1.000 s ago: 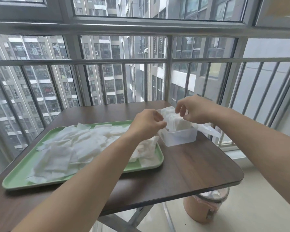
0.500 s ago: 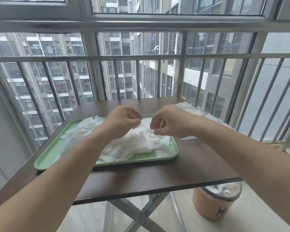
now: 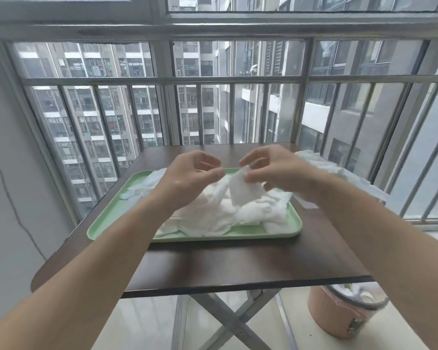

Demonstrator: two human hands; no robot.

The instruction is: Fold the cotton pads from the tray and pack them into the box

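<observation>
**One limp pad on a thin pinch**

Closest to me, below the front edge of the table [image 3: 238,271], a waste bin [image 3: 344,314] stands on the floor to my right. A pad that slips and drifts past that edge would likely land in it or on the tiles, and I judge it would then be unfit to pack.

On the table, the green tray [image 3: 96,231] carries the heap of cotton pads [image 3: 213,213], tangled and overlapping. Lifting one could drag its neighbours over the low rim.

Above the heap, my right hand [image 3: 271,170] pinches a single pad [image 3: 240,190] by its top edge between thumb and fingertips, so it hangs slack. My left hand [image 3: 195,173] is just beside it with its fingers curled. The blur keeps me from telling whether it holds anything. If I fold with only one edge secured, the crease may run crooked, and a lumpy fold takes more room.

Farther off, the box is hidden behind my right forearm near the table's far right. Only crumpled white material [image 3: 319,165] shows past my wrist. Reaching there half blind, I could nudge it towards the edge.
</observation>
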